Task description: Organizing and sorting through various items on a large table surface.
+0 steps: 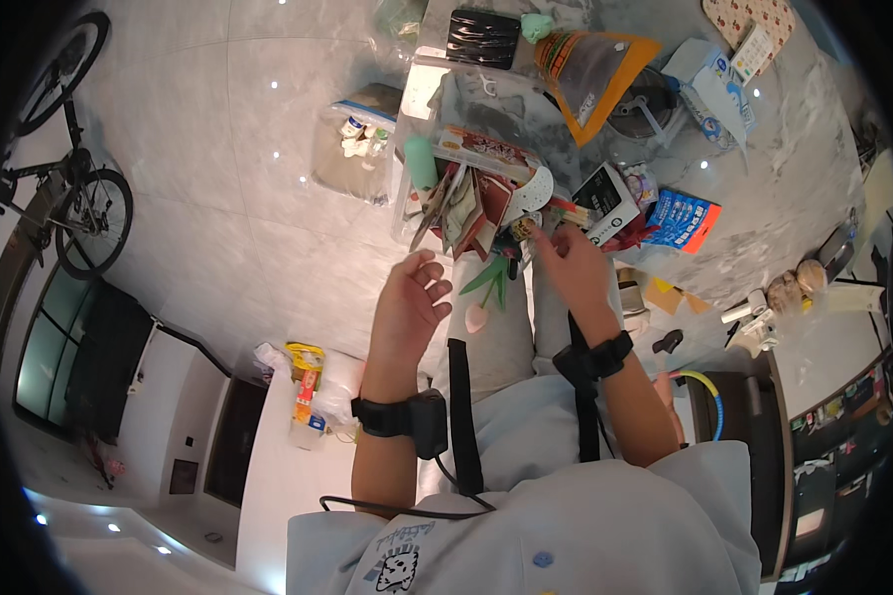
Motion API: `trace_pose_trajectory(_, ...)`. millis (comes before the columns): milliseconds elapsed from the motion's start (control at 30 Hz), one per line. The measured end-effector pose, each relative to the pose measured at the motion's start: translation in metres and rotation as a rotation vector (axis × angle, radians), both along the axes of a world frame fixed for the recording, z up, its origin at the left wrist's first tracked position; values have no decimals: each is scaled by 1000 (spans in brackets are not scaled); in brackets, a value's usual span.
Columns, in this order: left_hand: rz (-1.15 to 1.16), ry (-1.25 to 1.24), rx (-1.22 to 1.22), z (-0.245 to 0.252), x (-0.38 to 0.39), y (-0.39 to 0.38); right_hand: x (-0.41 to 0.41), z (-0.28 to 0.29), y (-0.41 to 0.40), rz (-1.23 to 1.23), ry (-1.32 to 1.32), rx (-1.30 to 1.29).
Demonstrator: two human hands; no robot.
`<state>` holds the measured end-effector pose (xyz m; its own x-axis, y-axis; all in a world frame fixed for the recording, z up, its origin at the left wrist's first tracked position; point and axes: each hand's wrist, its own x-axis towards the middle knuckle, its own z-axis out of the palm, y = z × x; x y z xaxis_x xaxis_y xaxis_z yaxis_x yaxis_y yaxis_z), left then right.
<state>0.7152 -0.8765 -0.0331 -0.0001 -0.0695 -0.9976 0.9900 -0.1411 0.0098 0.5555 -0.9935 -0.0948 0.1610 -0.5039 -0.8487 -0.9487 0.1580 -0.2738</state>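
My left hand [415, 294] is raised over my lap with its fingers apart and slightly curled, holding nothing. It is just below a bundle of cards or booklets [472, 212], some red, standing on edge in a clear plastic box [400, 223]. The fingertips of my right hand [577, 268] reach a small gold-and-black item [522, 227] at the near side of the pile; whether they grip it I cannot tell. An artificial pink tulip [476, 318] hangs over my trousers. Close by are a white dotted object [532, 192], a mint-green cylinder [420, 162] and a black-and-white box [606, 204].
The marble-patterned table [781, 149] bears an orange-edged pouch [603, 78], a blue-and-white carton [711, 93], a blue packet [681, 221] and a remote control [753, 52]. A zip bag [353, 171] with small bottles lies at left. A bicycle [74, 163] stands farther off.
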Motion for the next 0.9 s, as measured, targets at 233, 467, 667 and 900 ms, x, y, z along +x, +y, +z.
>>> trace_pose_trajectory(233,18,18,-156,2,62,-41,-24,-1,-17,-555,-87,572)
trace_pose_trajectory(467,-469,-416,-206,-31,96,-138,-24,24,-25,-1254,-367,837)
trace_pose_trajectory(667,-1790,-1000,196,-120,83,-199,-19,25,-10,-1395,-434,898)
trace_pose_trajectory(900,-1917,-1018,430,-159,41,-212,-26,25,1,-1505,-387,865)
